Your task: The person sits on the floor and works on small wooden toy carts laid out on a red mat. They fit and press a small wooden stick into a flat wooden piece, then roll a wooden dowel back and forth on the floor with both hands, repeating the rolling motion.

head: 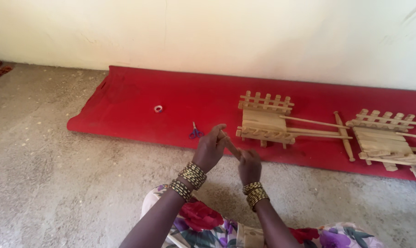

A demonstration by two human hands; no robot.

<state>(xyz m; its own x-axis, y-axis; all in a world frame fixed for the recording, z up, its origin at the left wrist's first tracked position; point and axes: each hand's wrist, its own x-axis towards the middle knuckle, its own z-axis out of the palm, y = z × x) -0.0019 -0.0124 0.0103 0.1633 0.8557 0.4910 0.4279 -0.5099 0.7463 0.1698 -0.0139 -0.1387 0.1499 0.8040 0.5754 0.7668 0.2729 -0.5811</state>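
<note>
Short pale wooden stick [231, 146] sits at the frame's centre, pinched between your left hand [211, 149] and right hand [250, 166]. Small blue-handled scissors [195, 132] lie just left on the red mat [125, 105]; a slatted wooden toy cart [266, 120] stands to the right.

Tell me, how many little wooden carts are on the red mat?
2: one wooden cart sits mid-mat, the other wooden cart lies at the red mat's right end, partly cut off; more could be out of view.

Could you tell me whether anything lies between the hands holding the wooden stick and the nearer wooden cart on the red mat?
Nothing visible does. The left hand and right hand hold the wooden stick over bare floor, just short of the red mat; the nearer wooden cart sits beyond, unobstructed.
</note>
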